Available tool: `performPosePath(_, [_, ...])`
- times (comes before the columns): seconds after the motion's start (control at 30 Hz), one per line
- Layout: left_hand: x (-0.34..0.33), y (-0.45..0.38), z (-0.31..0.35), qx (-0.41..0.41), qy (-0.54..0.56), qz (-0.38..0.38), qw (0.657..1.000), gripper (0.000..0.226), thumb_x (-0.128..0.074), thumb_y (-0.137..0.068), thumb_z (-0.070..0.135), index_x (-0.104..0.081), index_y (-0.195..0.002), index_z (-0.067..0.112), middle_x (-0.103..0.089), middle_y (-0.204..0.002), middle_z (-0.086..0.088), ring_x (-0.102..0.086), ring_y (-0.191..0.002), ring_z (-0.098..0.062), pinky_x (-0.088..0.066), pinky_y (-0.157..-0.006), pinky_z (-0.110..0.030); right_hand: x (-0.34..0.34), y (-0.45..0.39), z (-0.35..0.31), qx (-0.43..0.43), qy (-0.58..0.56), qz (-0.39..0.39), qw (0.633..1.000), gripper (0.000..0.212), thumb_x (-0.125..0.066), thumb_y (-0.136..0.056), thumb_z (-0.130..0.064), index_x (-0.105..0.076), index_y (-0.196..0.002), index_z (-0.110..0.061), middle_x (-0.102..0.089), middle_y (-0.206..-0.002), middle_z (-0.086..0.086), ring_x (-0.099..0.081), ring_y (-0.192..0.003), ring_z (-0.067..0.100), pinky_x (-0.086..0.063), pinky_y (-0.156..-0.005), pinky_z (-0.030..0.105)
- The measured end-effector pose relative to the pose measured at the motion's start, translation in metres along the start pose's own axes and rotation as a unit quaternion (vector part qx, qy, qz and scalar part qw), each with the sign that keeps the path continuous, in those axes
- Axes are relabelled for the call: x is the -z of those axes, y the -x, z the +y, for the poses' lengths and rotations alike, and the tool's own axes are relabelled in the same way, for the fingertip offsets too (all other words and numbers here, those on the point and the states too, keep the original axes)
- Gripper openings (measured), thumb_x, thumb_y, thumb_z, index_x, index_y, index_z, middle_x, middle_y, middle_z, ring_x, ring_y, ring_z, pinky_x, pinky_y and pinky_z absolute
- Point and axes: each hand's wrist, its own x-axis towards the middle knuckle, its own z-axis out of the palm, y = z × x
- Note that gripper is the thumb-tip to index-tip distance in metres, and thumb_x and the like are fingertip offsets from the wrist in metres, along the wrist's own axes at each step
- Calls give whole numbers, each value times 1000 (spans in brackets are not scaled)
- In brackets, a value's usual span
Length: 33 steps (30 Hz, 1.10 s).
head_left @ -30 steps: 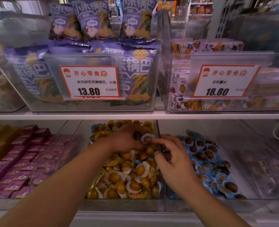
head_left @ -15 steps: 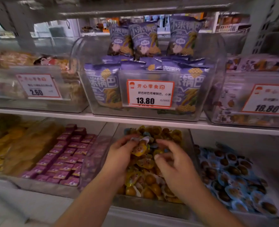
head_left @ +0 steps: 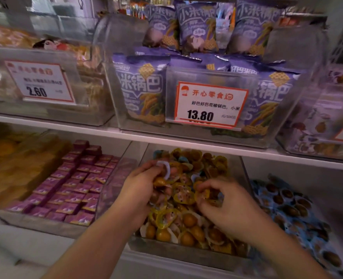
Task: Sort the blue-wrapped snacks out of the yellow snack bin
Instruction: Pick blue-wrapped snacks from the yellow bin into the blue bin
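A clear bin on the lower shelf holds a heap of yellow-wrapped snacks. A few blue-wrapped snacks show among them near the back. My left hand is in the bin's left side, its fingers curled round a bunch of snacks, a pale wrapper edge at its fingertips. Over the right side, my right hand pinches a yellow-wrapped snack. The bin to the right is filled with blue-wrapped snacks.
Left of the yellow bin stands a bin of small purple packets, and further left orange packets. The upper shelf carries bins of purple bags with price tags.
The view has drawn closer and shifted slightly. My left hand has gathered more snacks and lifted them a little; my right hand has closed its fingertips on a yellow snack.
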Motion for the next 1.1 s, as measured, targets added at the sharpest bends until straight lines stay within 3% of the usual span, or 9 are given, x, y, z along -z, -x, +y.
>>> performPosePath(0.1, [0, -1, -5, -53, -124, 28, 990, 19, -53, -101, 25, -71, -102, 21, -77, -83, 2, -65, -57, -19, -43, -42, -21, 0, -3, 2, 38, 33, 60, 997, 28, -65, -81, -41, -69, -108, -38, -53, -113, -18, -43, -115, 1, -29, -97, 6])
performPosePath(0.2, [2, -1, -12, -203, -329, 24, 922, 17, -52, -102, 31, -68, -104, 28, -71, -89, 11, -67, -84, -3, -51, -67, -21, -8, -19, 5, 38, 25, 132, 990, 34, -60, -86, -34, -67, -119, -33, -60, -113, -14, -53, -115, 9, -38, -90, 15])
performPosePath(0.37, [4, 0, -18, -282, -467, -12, 838, 17, -46, -101, 41, -57, -114, 38, -69, -104, 14, -64, -100, -13, -54, -80, -40, -29, -43, 18, -56, 85, -38, 994, 56, -46, -96, -43, -36, -150, -33, -51, -145, 1, -50, -131, 21, -43, -107, 35])
performPosePath(0.6, [4, -3, -12, -208, -399, -14, 893, 19, -45, -102, 41, -59, -114, 34, -68, -102, 10, -64, -96, -10, -53, -83, -38, -33, -40, 9, 5, 45, 7, 999, 55, -54, -74, -49, -56, -128, -39, -67, -120, -11, -61, -111, 11, -53, -91, 31])
performPosePath(0.8, [-15, 4, 3, -120, -111, 60, 985, 17, -49, -102, 28, -66, -100, 24, -76, -76, -1, -63, -55, -9, -46, -49, -20, -19, -31, -11, 2, -138, 181, 974, 26, -69, -87, -13, -63, -95, -37, -68, -91, -19, -64, -86, -4, -47, -74, 7])
performPosePath(0.9, [-29, 14, 3, -130, -39, 89, 987, 19, -53, -96, 25, -71, -91, 27, -75, -76, 2, -65, -63, -15, -54, -56, -30, -9, -19, -31, -74, -341, 204, 915, 15, -67, -90, -9, -70, -95, -23, -75, -90, -3, -72, -88, 7, -56, -80, 23])
performPosePath(0.97, [-40, 22, -2, -238, -74, 85, 965, 18, -52, -94, 27, -68, -86, 29, -73, -77, 7, -68, -70, -8, -54, -62, -26, -12, -4, -43, -161, -551, 95, 813, 14, -60, -96, -18, -72, -100, -14, -75, -93, 11, -74, -84, 26, -60, -74, 42])
performPosePath(1.03, [-54, 34, -10, -367, -186, 36, 911, 14, -48, -94, 33, -62, -90, 33, -68, -85, 13, -63, -77, 0, -47, -67, -15, -11, 14, -53, -206, -691, -20, 692, 32, -53, -97, -34, -76, -108, -14, -75, -102, 11, -74, -86, 22, -59, -74, 37])
performPosePath(1.1, [-69, 46, -22, -451, -343, -38, 823, 10, -47, -95, 35, -55, -100, 36, -60, -96, 18, -58, -90, -3, -43, -77, -19, -4, 29, -48, -214, -744, -15, 633, 40, -52, -93, -41, -77, -108, -14, -73, -114, 12, -72, -101, 22, -54, -88, 34])
